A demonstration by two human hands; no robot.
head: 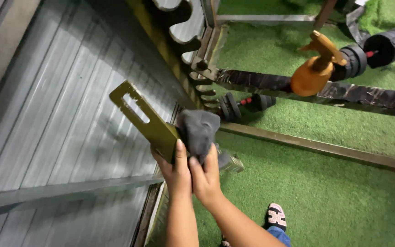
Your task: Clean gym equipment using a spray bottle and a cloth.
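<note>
Two forearms nearest the lens, wrists side by side. Left hand (175, 170) clamped on the lower end of an olive-green slotted metal plate (143, 118), thumb flat along its face, plate slanting up and away beyond the fingertips. Right hand (205, 176) pinched shut on a grey cloth (198, 129), bunched over the plate's edge just above the fingers, touching the metal. Behind the knuckles, corrugated grey wall panels (56, 128); off to the right of the fingers, a notched rack upright (202, 73), small black dumbbells (248, 103) on green turf (325, 192), an orange kettlebell (314, 73) farther off. Below the wrists, a sandalled foot (276, 216). Likely risks: cloth slipping and fingertips sliding onto the slot's edge; plate twisting loose from a one-handed hold, dropping toward the foot.
</note>
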